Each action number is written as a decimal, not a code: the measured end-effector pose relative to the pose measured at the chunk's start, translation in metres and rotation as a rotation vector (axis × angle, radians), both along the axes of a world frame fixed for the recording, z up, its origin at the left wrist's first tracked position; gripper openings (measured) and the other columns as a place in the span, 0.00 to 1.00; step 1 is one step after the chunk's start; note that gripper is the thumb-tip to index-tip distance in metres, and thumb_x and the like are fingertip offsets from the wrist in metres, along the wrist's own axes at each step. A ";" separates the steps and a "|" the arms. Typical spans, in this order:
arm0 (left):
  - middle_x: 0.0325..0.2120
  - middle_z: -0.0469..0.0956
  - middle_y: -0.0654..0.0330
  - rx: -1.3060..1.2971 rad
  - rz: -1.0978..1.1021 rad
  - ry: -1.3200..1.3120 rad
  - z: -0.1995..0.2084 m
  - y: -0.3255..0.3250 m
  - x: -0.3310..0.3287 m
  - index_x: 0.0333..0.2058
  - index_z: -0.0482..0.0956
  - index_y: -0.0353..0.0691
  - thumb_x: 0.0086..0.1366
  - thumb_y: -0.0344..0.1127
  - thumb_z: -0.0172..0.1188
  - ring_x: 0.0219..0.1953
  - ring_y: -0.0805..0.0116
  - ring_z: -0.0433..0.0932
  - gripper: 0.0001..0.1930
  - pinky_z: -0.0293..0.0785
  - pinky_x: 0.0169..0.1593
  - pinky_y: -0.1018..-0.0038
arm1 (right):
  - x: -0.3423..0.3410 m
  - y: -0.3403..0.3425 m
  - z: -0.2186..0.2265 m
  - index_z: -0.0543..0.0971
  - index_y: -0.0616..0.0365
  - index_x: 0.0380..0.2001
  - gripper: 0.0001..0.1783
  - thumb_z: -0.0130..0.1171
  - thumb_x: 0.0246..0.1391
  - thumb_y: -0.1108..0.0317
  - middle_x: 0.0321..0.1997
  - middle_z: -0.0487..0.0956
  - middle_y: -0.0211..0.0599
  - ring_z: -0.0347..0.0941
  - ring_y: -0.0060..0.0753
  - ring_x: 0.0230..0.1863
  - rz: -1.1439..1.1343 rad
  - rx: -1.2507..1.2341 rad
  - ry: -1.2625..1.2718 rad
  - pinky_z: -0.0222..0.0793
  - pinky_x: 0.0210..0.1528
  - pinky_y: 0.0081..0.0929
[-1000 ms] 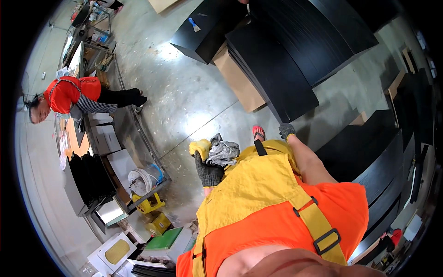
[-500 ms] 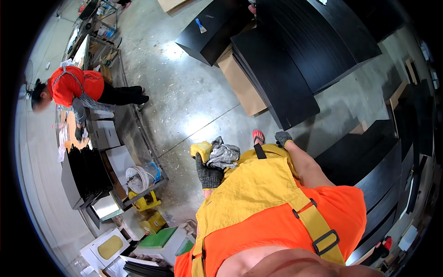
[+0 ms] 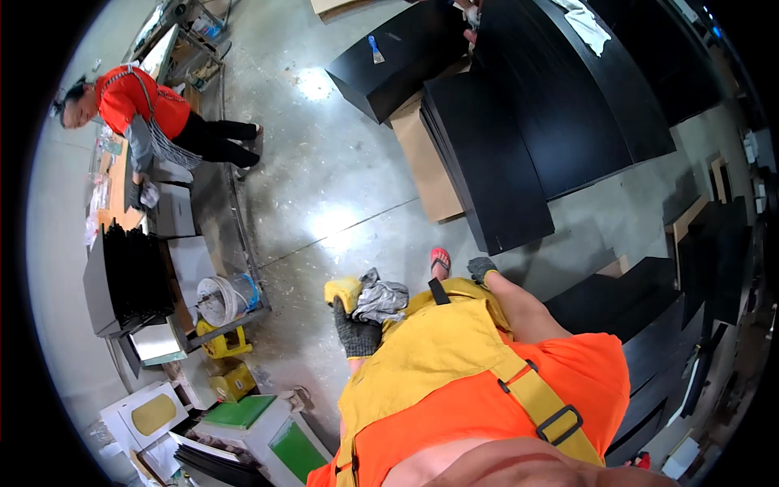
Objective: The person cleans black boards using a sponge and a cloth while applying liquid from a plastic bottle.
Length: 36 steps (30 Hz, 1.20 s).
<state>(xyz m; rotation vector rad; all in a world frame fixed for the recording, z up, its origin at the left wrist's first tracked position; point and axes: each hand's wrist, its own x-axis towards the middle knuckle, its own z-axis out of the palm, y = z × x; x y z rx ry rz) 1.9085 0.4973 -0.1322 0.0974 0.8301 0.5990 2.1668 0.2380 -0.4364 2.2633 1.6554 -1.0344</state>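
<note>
Smooth grey concrete floor [image 3: 333, 195] is stretching out in front of me, shining in rounded patches. To the far right, flat black panels [image 3: 495, 154] are lying in thick, straight-edged stacks, with a matte brown cardboard sheet [image 3: 426, 166] showing along the nearest stack's left side. On the left, a co-worker [image 3: 158, 101] in red is leaning over a long desk [image 3: 118, 183]. The nearer person is wearing a creased yellow apron [image 3: 430, 333]. A round white bucket [image 3: 217, 300] is sitting by the desk's near end.

The left grip [image 3: 357, 333], gloved in dark knit, is holding a crumpled silvery-grey cloth [image 3: 383, 300] and a blocky yellow sponge [image 3: 344, 290] at the apron's left. The right grip [image 3: 482, 268], also gloved, is hanging near the closest stack's corner; I cannot tell whether it is holding anything. A blue-handled scraper [image 3: 376, 50] is lying flat on the far-left stack.

Since half a second ago, a limp white rag [image 3: 586, 24] on the far panels is showing much more, while sponge and cloth are staying in the left grip.
</note>
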 end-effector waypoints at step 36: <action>0.57 0.69 0.56 0.400 0.618 0.283 -0.096 0.009 -0.458 0.59 0.67 0.44 0.69 0.58 0.47 0.59 0.62 0.67 0.28 0.58 0.66 0.60 | -0.312 0.321 0.098 0.78 0.55 0.53 0.22 0.50 0.56 0.63 0.55 0.78 0.48 0.72 0.46 0.59 -0.150 0.124 0.336 0.63 0.64 0.36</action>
